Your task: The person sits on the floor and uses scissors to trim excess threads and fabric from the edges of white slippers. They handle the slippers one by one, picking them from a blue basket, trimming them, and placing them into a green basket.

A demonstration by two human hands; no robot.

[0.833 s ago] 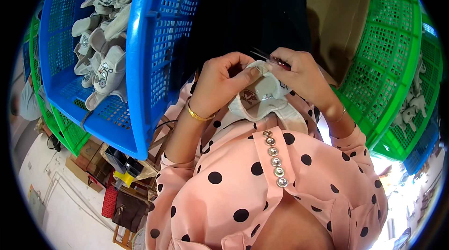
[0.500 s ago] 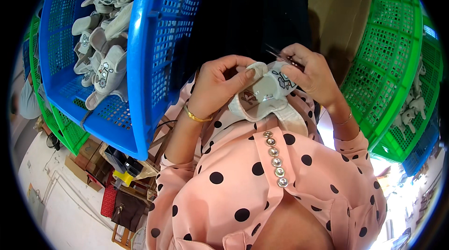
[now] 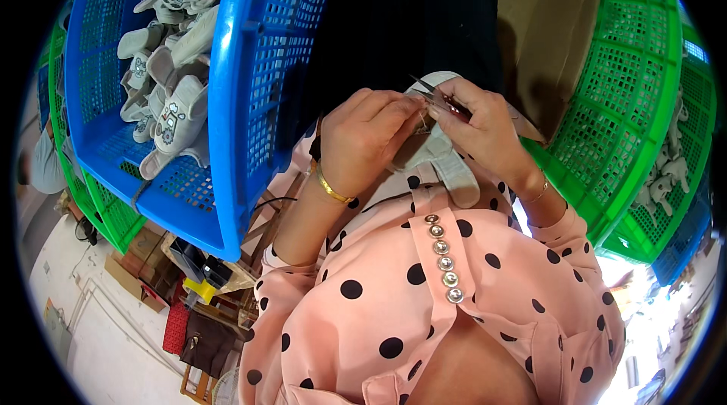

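Shoe (image 3: 429,151), pale and made apparently of cloth, is held above the lap, close in front of the pink dotted blouse (image 3: 333,322), and is partly covered by the hands. Its edge is gripped by the bunched fingers of the left hand (image 3: 371,131); by the right hand (image 3: 482,123), curled narrow, pointed snips (image 3: 457,109) are clasped. Whether the shoe is also pressed by the right fingertips cannot be told. Little weight is to be expected — soft upper, somewhat firmer sole, hardly slippery — and it would best be held by the folded rim, with the loose strap (image 3: 460,179) kept clear of the blades. Below, only dark trousers (image 3: 379,34) are offered as a surface. The seat is flanked by a blue basket (image 3: 222,102), heaped with pale shoes (image 3: 174,119), and a green basket (image 3: 606,121); beyond the lap, brown cardboard (image 3: 579,34) is seen.
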